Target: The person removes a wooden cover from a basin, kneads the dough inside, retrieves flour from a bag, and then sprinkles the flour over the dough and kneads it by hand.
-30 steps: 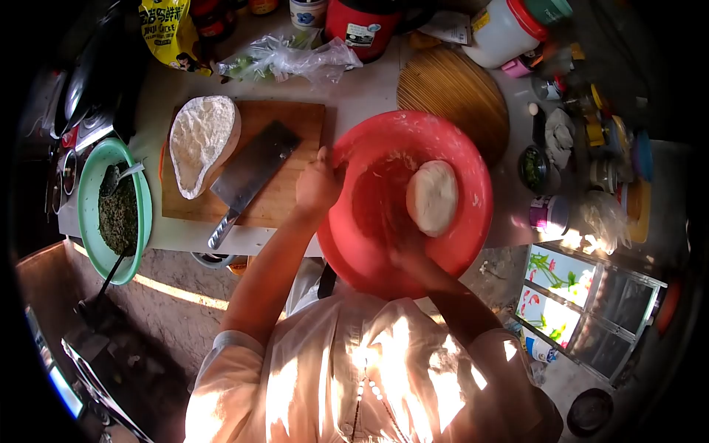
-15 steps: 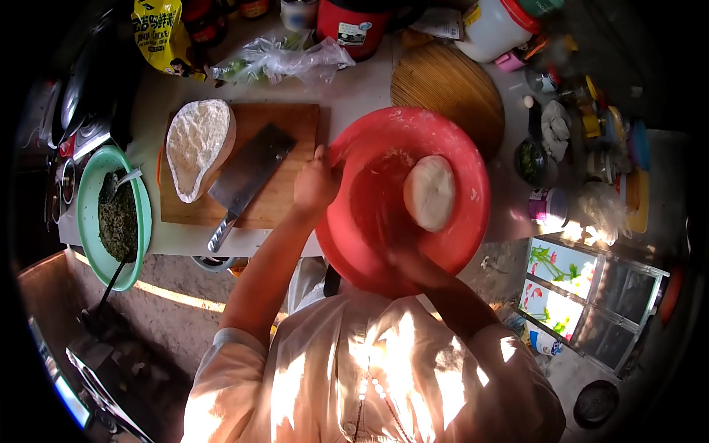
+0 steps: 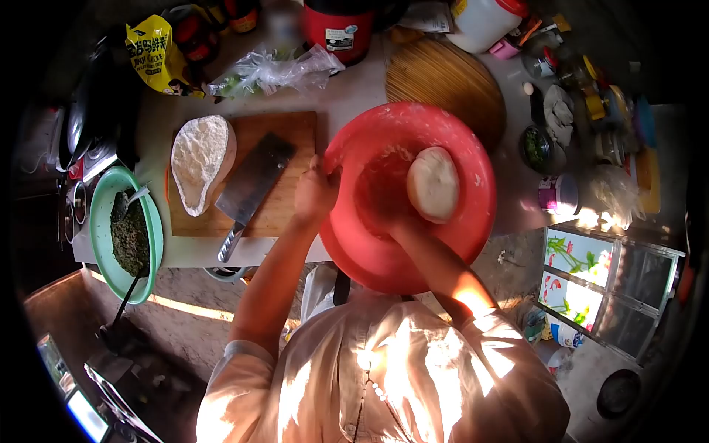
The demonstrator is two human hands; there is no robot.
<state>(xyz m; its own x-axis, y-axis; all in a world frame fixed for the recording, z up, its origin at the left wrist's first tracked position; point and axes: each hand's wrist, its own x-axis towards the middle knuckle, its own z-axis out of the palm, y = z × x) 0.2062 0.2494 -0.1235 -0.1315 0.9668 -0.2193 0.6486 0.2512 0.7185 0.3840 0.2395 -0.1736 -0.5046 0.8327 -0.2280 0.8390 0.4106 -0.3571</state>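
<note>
A red plastic basin (image 3: 347,255) is tilted at the front of the counter, close to my body. My left hand (image 3: 316,190) is closed on its left rim. Inside lies a smooth, pale ball of dough (image 3: 433,184), resting toward the right wall. My right hand (image 3: 378,205) reaches down into the basin, left of the dough, against the shadowed inner surface. Its fingers are dark and blurred, so their shape is hidden. Bits of dough or flour stick to the basin's inside.
Left of the basin, a cleaver (image 3: 255,184) and a bag of flour (image 3: 201,162) lie on a wooden cutting board (image 3: 295,133). A green basin (image 3: 156,244) holds chopped filling. Behind are a round wooden board (image 3: 447,81), a plastic bag (image 3: 284,70) and a yellow packet (image 3: 153,55).
My right hand has moved up and slightly left, deeper into the basin. The left hand keeps its hold on the rim. The whole view has shifted slightly.
</note>
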